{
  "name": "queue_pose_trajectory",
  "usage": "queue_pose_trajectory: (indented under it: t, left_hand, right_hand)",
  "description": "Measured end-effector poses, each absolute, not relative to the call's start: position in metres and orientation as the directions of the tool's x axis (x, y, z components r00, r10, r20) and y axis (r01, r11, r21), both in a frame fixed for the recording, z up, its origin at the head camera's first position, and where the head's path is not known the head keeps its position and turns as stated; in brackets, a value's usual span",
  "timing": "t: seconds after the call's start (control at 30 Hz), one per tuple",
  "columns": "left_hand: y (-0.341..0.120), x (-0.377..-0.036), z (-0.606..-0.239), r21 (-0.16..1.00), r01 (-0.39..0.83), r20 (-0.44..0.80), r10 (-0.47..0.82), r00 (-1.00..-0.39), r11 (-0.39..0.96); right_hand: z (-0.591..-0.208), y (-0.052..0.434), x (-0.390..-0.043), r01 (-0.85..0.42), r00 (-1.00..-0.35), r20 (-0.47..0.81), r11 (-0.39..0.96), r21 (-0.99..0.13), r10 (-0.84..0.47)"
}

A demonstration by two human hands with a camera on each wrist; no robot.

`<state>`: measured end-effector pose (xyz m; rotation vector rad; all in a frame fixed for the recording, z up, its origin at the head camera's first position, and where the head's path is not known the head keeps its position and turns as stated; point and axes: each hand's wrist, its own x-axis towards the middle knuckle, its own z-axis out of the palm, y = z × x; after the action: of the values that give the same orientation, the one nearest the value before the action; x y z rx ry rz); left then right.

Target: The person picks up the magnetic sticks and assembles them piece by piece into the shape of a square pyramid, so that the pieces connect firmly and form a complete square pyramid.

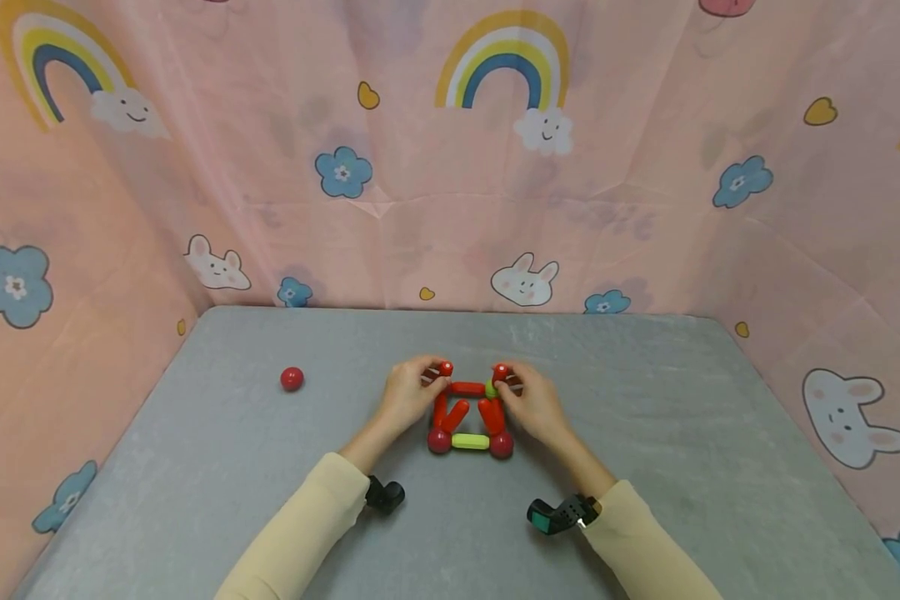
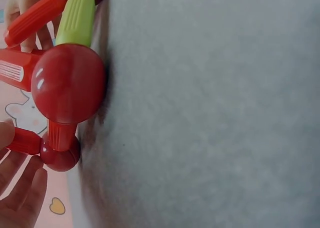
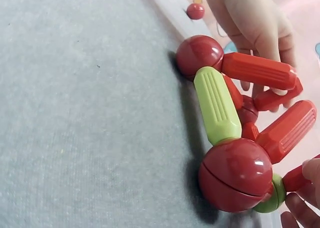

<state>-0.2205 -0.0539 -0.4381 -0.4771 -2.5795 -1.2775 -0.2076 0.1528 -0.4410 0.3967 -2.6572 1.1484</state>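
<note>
A frame of ball-and-rod building pieces stands on the table between both hands. Two red balls form its near corners, joined by a lime-green rod. Red rods run along the other sides, and a green ball marks the far right corner. From the near corners, two red rods slant upward. My left hand pinches a red rod rising from the far left ball. At the far right corner my right hand pinches another red rod with thumb and fingers.
A loose red ball lies to the left of the frame on the grey table. Behind and along the sides hangs a pink printed curtain. Each wrist wears a black band.
</note>
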Motion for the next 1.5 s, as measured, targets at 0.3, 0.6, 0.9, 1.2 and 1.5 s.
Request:
queue_pose_trajectory:
  t: [0.3, 0.6, 0.9, 1.2, 1.5]
  left_hand:
    - [-0.050, -0.214, -0.434, 0.555, 0.455, 0.356, 0.295, -0.887, 0.697]
    - [-0.050, -0.211, -0.436, 0.458, 0.519, 0.392, 0.360, -0.847, 0.722]
    - [-0.049, -0.210, -0.436, 0.389, 0.559, 0.412, 0.405, -0.816, 0.732]
    - [-0.049, -0.211, -0.437, 0.361, 0.574, 0.417, 0.424, -0.804, 0.735]
    - [-0.050, -0.211, -0.438, 0.361, 0.578, 0.420, 0.426, -0.802, 0.732]
  right_hand:
    - [-0.441, 0.150, -0.205, -0.403, -0.906, 0.358, 0.712, -0.575, -0.224]
    - [-0.441, 0.149, -0.204, -0.491, -0.859, 0.413, 0.716, -0.497, -0.302]
    - [-0.441, 0.150, -0.202, -0.542, -0.826, 0.443, 0.708, -0.452, -0.350]
    - [-0.441, 0.150, -0.201, -0.548, -0.820, 0.442, 0.720, -0.426, -0.362]
    - [-0.441, 0.149, -0.201, -0.539, -0.830, 0.429, 0.712, -0.451, -0.356]
